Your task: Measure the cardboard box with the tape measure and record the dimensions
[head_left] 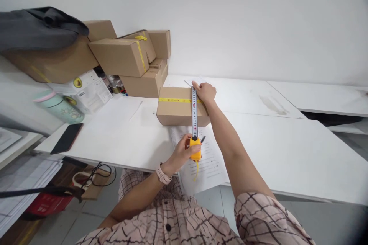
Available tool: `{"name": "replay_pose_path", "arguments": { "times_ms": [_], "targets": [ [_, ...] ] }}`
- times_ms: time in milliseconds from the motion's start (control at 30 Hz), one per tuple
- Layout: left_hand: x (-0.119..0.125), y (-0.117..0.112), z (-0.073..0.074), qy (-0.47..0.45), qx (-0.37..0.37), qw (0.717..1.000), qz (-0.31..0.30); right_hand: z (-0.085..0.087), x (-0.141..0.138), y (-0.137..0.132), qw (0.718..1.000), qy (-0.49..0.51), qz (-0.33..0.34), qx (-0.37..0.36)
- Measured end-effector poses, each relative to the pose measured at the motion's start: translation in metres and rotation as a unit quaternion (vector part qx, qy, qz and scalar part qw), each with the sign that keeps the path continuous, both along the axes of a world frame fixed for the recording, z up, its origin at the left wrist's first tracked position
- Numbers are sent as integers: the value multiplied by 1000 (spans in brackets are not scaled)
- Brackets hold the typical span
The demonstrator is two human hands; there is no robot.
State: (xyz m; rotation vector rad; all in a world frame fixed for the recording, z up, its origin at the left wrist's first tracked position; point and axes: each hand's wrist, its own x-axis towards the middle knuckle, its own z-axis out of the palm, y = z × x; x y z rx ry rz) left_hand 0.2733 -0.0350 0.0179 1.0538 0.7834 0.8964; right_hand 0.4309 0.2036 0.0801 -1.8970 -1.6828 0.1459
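Note:
A closed cardboard box (175, 110) with yellow printed tape across its top sits on the white table. My left hand (184, 149) is wrapped round the yellow tape measure (195, 149), just in front of the box, its strap hanging down. The pulled-out metal blade (194, 113) runs across the box top from front to back. At the box's far edge, my right hand (206, 92) presses the blade's end with the thumb, its other fingers curled and partly hidden. Under the tape measure lie printed sheets (211, 164) and a dark pen (203, 139), partly covered.
Several cardboard boxes (115, 55) are stacked at the back left, beside a dark grey bag (43, 28). A mint-green bottle (59, 109) and a phone (67, 138) are on the left of the table. A black cable (103, 174) hangs below the front edge.

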Motion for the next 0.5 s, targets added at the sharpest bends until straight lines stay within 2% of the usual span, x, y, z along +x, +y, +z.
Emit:
{"name": "replay_pose_path", "arguments": {
  "times_ms": [67,167,267,333,433,500],
  "targets": [
    [-7,-6,0,48,49,997,29,0,0,0,1000,10,0,4],
    [-27,-11,-1,92,140,979,112,-1,1,-1,1000,21,0,14],
    [-55,2,-1,46,197,953,227,-2,0,-4,1000,13,0,23],
    [-72,16,-2,24,207,938,276,-3,-2,-10,999,1,-2,34],
    [-89,31,-3,29,197,940,277,-4,-5,-30,998,-19,-8,65],
    [-93,32,-3,43,190,944,267,-7,-8,-51,994,-31,-14,104]
  ]
}}
